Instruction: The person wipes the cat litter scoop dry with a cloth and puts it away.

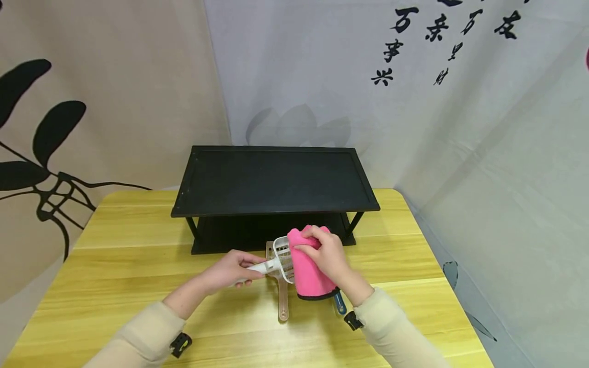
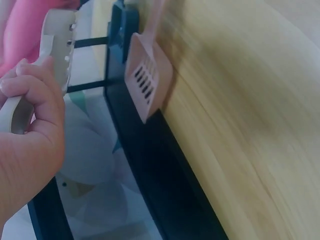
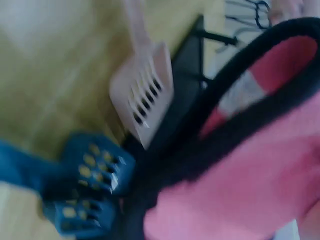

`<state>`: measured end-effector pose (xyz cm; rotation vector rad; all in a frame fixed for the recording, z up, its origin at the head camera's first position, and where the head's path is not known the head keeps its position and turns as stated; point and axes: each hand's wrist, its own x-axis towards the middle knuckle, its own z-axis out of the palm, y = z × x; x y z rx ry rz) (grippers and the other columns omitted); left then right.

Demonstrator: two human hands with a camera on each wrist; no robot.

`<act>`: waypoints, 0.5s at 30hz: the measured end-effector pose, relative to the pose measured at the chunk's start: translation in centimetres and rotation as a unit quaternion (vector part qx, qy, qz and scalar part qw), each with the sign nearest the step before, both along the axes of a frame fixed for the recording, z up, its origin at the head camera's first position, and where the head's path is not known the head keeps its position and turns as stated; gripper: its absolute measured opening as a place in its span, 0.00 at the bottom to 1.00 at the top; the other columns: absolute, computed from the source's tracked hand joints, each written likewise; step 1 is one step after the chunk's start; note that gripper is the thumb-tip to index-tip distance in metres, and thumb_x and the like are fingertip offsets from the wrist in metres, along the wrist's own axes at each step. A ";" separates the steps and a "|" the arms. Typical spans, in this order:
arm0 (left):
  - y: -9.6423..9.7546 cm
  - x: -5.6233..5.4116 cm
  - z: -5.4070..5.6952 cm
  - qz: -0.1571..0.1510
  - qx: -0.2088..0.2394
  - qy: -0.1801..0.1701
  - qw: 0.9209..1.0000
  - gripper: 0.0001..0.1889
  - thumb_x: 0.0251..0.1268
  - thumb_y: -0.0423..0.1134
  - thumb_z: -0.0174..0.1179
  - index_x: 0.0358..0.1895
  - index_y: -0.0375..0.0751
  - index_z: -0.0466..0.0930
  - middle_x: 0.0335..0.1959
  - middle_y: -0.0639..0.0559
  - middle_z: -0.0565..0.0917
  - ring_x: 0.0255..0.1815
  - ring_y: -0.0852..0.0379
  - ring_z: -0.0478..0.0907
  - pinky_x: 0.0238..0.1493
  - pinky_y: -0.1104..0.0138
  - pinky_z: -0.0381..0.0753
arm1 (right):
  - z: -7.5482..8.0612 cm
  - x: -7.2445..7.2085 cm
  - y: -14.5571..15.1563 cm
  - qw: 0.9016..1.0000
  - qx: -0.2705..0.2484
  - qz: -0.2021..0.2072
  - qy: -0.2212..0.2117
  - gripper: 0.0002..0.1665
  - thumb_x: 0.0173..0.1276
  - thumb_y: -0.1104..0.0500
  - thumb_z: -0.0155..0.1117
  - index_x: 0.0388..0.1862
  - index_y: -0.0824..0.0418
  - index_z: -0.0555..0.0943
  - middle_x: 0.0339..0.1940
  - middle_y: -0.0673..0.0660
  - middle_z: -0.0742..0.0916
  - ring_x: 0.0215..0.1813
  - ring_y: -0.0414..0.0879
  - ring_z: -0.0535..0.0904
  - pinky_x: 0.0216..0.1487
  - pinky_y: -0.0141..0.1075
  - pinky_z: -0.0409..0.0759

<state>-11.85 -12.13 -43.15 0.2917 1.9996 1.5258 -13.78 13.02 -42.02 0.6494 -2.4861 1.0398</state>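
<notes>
In the head view my left hand (image 1: 230, 271) grips the handle of a white slotted litter scoop (image 1: 264, 267), its head angled toward the mitt. My right hand (image 1: 325, 255) pinches the closed end of a pink cloth mitt (image 1: 313, 278) with a black-trimmed cuff facing down. The scoop's head meets the mitt's left side and is partly covered by it. Under them on the table lies a beige-pink litter scoop (image 1: 282, 304). A blue litter scoop (image 3: 95, 167) lies beside it, mostly hidden by the mitt in the head view. Blur softens the right wrist view.
Behind the hands stands a black two-tier rack (image 1: 276, 179) on the wooden table (image 1: 138, 255). The heads of the lying scoops rest against its lower shelf edge. A printed cloth (image 1: 294, 66) hangs behind the table.
</notes>
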 end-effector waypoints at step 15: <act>0.4 -0.5 0.2 0.028 0.036 -0.011 0.999 0.23 0.60 0.34 0.61 0.57 0.25 0.73 0.34 0.46 0.85 0.20 0.66 0.70 0.19 0.77 0.66 | -1.5 0.5 -0.1 0.975 0.089 0.149 -0.141 0.17 0.61 0.62 0.65 0.50 0.63 0.81 0.49 0.56 0.86 0.50 0.46 0.81 0.51 0.33 0.79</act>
